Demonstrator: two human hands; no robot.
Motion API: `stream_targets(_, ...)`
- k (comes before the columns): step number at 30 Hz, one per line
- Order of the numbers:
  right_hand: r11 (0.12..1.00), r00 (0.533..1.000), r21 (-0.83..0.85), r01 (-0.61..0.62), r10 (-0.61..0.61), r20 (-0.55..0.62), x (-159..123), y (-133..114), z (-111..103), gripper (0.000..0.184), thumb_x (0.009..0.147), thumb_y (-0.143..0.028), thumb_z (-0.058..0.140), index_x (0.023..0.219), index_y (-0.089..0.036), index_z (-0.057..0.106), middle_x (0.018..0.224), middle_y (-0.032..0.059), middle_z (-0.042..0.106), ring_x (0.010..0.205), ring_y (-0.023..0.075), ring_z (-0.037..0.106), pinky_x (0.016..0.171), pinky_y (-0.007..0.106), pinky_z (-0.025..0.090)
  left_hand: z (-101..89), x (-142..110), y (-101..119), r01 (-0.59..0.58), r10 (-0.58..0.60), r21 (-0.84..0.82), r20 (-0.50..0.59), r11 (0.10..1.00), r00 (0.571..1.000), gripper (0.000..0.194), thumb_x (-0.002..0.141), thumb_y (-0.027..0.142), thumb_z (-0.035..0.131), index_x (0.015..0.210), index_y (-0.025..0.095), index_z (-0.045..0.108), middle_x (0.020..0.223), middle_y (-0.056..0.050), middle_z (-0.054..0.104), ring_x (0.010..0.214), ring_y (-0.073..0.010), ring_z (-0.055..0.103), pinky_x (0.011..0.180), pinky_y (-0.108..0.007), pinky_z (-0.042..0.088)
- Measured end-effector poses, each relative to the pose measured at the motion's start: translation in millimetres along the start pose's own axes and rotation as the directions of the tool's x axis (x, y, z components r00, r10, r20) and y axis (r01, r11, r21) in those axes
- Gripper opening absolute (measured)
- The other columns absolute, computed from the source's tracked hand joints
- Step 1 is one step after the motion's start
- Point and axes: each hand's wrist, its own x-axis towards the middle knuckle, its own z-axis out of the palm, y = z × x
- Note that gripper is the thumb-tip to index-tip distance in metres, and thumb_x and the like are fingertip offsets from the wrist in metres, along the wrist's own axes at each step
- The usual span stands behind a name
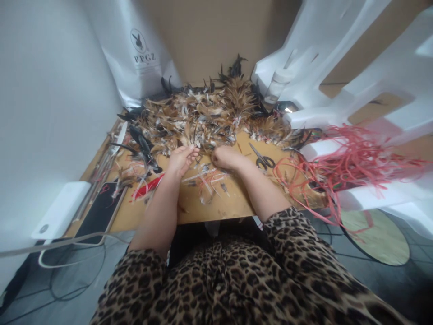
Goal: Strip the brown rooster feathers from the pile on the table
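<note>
My left hand (183, 159) is at the near edge of a large heap of brown and black feathers (199, 108). Its thumb and forefinger are pinched together; what lies between them is too small to make out. My right hand (226, 158) is closed in a loose fist just to the right, its fingertips turned toward the left hand. A small dark feather (207, 147) shows between the two hands, at the right fingertips. To the right of that hand lie scissors (262, 158) with black handles. Below the hands, feather scraps and pale strips (206, 178) litter the wooden tabletop (216, 207).
A tangle of pink-red plastic string (355, 167) spreads over the right side. At the left are a phone (99, 214), a white power bank (61, 210) with a cable, and long black feathers (144, 144). A white bag (144, 58) and a clear bottle (277, 85) stand behind.
</note>
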Motion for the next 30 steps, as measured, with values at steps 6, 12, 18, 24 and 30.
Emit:
stream_targets(6,0.998,0.991,0.038,0.053,-0.048,-0.121,-5,15,-8,0.020,0.074,-0.019,0.051,0.079,-0.017,0.070,0.086,0.0101,0.069,0.076,0.0187,0.059,0.065,0.026,0.035,-0.2,0,-1,0.016,-0.017,0.012,0.008,1.000,1.000,0.009,0.071,0.015,0.068,0.070,0.007,0.064,0.065,-0.006,0.067,0.050,-0.0032,0.057,0.047,-0.010,0.043)
stream_targets(12,0.976,0.911,0.158,0.148,-0.072,-0.406,-11,21,-22,0.017,0.076,-0.017,0.048,0.077,-0.015,0.065,0.082,0.0079,0.062,0.078,0.0166,0.053,0.070,0.026,0.035,2.3,-2,1,0.077,-0.077,0.010,0.037,0.997,0.996,0.005,0.074,0.010,0.065,0.072,0.006,0.064,0.078,-0.010,0.070,0.053,-0.0035,0.059,0.046,-0.009,0.043)
stream_targets(18,0.934,0.780,0.242,0.261,-0.057,-0.623,-5,19,-16,0.018,0.081,-0.019,0.045,0.080,-0.015,0.062,0.083,0.0067,0.057,0.080,0.0162,0.050,0.077,0.028,0.036,1.5,-3,0,0.208,-0.201,-0.052,0.111,0.977,0.973,0.002,0.073,0.006,0.064,0.073,0.008,0.062,0.074,-0.008,0.068,0.053,-0.0037,0.059,0.045,-0.008,0.045)
stream_targets(24,0.930,0.703,0.257,0.262,-0.001,-0.711,2,21,-4,0.021,0.085,-0.023,0.043,0.080,-0.015,0.061,0.082,0.0069,0.056,0.082,0.0168,0.049,0.079,0.030,0.036,1.3,-6,-1,0.311,-0.289,-0.053,0.249,0.949,0.924,0.005,0.077,0.008,0.060,0.075,0.009,0.063,0.083,-0.011,0.069,0.056,-0.0036,0.060,0.046,-0.007,0.045)
stream_targets(30,0.936,0.698,0.267,0.229,0.033,-0.715,4,19,0,0.019,0.085,-0.022,0.043,0.081,-0.015,0.060,0.084,0.0076,0.056,0.084,0.0176,0.049,0.080,0.031,0.036,6.5,-11,1,0.350,-0.323,-0.071,0.252,0.934,0.912,0.004,0.077,0.008,0.061,0.075,0.009,0.064,0.086,-0.011,0.069,0.055,-0.0030,0.059,0.045,-0.006,0.044)
